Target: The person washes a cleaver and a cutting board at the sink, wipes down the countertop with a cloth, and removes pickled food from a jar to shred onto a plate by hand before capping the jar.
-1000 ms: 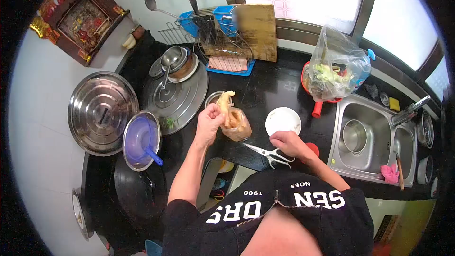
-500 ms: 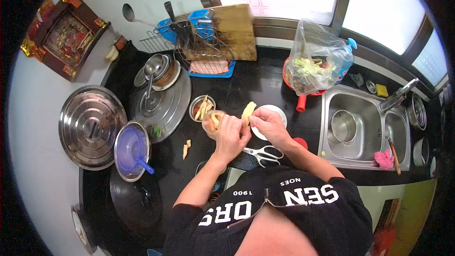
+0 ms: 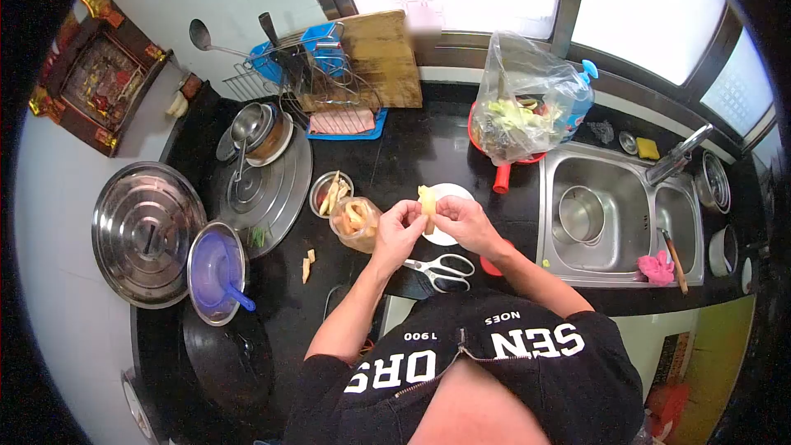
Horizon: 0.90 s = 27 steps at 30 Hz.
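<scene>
A pale yellow, curled strip of food [image 3: 428, 199] is pinched between both hands at mid-counter; its exact kind is unclear. My left hand [image 3: 399, 231] grips it from the left, fingertips closed. From the other side my right hand [image 3: 464, 224] holds it with thumb and fingers. Beneath lies a white plate [image 3: 449, 190], partly covered by the hands. Close to my left hand stands a clear container [image 3: 355, 235] with similar yellowish pieces. A small metal bowl [image 3: 320, 203] beside it holds pale slender pieces. White-handled scissors [image 3: 451, 265] lie just below the hands.
A double sink [image 3: 564, 272] is on the right. Behind the plate, a red-handled colander [image 3: 502, 179] carries a plastic bag [image 3: 515, 91] of greens. To the left are a large pot lid [image 3: 148, 235] and a blue strainer [image 3: 216, 268]. A cutting board [image 3: 395, 58] leans behind a rack.
My left hand has moved off the clear container, uncovering it, and joined my right hand on the yellow strip. The strip is now held upright between both hands. The view has shifted slightly.
</scene>
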Motion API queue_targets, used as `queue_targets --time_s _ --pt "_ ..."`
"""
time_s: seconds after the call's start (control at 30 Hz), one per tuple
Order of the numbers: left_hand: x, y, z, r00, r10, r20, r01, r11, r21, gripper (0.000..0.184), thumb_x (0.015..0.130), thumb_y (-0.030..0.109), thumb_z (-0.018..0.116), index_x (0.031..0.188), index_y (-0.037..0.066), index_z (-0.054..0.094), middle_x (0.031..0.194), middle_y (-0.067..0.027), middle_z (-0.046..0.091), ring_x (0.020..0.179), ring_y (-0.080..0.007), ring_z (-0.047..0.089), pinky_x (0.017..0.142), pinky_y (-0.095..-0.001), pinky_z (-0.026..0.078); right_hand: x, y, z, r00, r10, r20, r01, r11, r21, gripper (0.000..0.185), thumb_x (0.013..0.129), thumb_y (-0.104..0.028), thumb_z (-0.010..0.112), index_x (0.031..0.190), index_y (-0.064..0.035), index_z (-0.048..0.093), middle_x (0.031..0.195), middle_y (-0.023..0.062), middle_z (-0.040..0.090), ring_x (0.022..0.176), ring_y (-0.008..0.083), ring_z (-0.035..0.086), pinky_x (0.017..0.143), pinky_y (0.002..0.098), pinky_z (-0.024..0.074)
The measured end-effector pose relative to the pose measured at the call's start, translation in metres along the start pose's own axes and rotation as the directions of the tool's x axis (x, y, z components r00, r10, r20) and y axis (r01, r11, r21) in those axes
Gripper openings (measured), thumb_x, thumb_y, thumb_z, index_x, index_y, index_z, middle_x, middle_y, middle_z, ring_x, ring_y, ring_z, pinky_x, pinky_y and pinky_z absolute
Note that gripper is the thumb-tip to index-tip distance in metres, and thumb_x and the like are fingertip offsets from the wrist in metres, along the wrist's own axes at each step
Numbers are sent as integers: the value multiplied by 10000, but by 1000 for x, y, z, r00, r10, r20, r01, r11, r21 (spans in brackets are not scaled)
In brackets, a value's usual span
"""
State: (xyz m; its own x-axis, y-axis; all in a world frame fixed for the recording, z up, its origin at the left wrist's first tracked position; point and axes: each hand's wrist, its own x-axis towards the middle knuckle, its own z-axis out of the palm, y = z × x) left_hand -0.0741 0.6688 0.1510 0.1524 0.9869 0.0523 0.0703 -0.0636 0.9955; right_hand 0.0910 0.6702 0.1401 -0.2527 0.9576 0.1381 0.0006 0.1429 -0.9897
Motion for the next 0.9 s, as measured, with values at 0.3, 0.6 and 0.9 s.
queue_targets --time_s 0.3,0.6,0.9 --pt "5 -14 5 993 -77 90 85 993 -87 38 810 39 610 823 22 579 745 45 540 642 -17 462 571 -170 383 3 4 -12 991 -126 33 130 961 -242 173 758 -135 608 685 12 553 580 52 518 557 101 483 509 290 405" --pt "5 -11 12 982 -158 104 177 961 -212 46 766 26 588 810 16 587 712 40 545 631 -34 469 581 -195 381 8 18 -16 990 52 134 -45 998 -51 143 763 -143 598 701 -14 586 615 -10 537 591 69 499 512 254 386" --pt "2 -15 12 947 -169 271 304 743 -597 226 815 93 579 1007 -26 570 894 -37 608 759 -94 555 718 -235 451 10 18 -27 922 256 291 -358 848 390 86 798 -123 575 810 -44 607 652 -61 510 528 8 389 469 175 285"
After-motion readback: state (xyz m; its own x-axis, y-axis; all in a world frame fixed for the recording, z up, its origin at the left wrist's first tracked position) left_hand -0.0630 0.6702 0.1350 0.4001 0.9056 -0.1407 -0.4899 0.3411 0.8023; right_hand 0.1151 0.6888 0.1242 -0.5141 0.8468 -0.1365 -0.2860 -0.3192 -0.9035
